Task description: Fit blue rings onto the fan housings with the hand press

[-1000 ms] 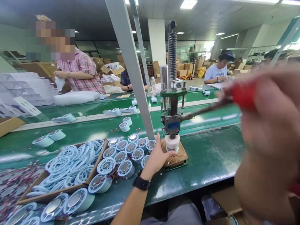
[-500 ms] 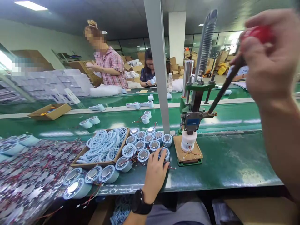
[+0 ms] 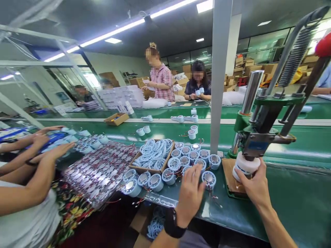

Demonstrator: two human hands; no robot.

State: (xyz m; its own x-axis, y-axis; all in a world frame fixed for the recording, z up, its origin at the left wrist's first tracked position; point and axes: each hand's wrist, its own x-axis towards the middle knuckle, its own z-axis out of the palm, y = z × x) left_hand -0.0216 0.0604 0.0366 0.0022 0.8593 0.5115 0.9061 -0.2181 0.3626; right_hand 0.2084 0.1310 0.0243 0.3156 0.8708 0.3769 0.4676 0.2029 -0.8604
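Note:
My right hand [image 3: 258, 184] has its thumb and fingers around a round light-blue motor housing [image 3: 237, 172] on the cardboard-covered base [image 3: 231, 184] of a green hand press [image 3: 260, 141]. A white round pressing block [image 3: 247, 163] is directly above the housing. The press lever slants up to a red knob [image 3: 323, 45], with no hand on it. My left hand [image 3: 191, 187], a black watch on its wrist, is open over the front of a group of light-blue round housings [image 3: 193, 156]. Just right of its fingers stands one housing [image 3: 208, 179] with thin wires.
A cardboard box [image 3: 163, 168] holds light-blue rings [image 3: 152, 155]. Left of it lies a sheet of wired metallic discs [image 3: 100, 168]. A co-worker's hands [image 3: 54, 151] reach over parts at far left. A grey post [image 3: 219, 75] rises behind the housings. Two people work across the green conveyor [image 3: 124, 131].
My right hand has left the red lever knob and come down to the housing under the press. My left hand has lifted off the housing it was touching. The view has swung left.

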